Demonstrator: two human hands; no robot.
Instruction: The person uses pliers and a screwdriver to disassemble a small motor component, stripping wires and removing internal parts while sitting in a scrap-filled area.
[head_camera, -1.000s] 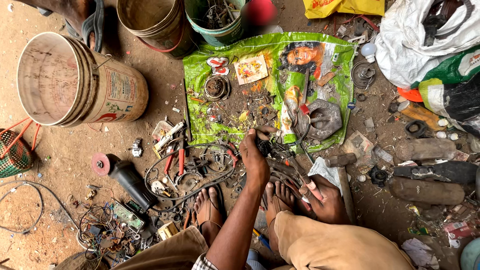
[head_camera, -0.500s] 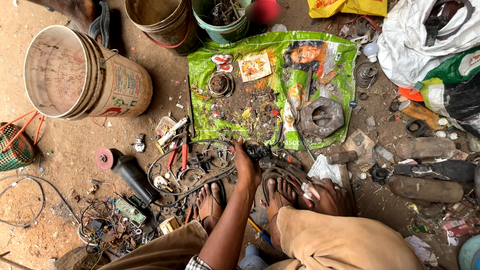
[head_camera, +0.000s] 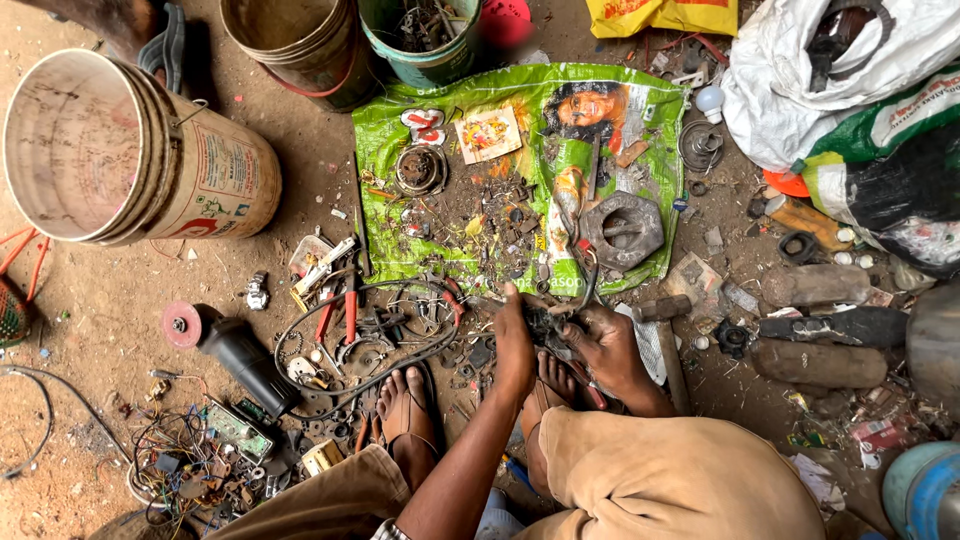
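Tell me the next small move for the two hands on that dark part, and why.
Probably steady it with the left hand while the right hand works it; both hands grip the small dark part above the feet, off the green sheet.

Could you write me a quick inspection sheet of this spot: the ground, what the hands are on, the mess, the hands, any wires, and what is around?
Surface: bare dirt floor with a green printed sack spread flat.
Job's things: a small dark metal part held between both hands, above the feet.
Clutter: hexagonal metal piece, round rusty disc, red-handled pliers, angle grinder, scattered scrap.
Hands: left hand and right hand both grip the part.
Cables: black cable looped near the feet; tangled thin wires.
Surroundings: tipped white bucket, green bucket, white bag.
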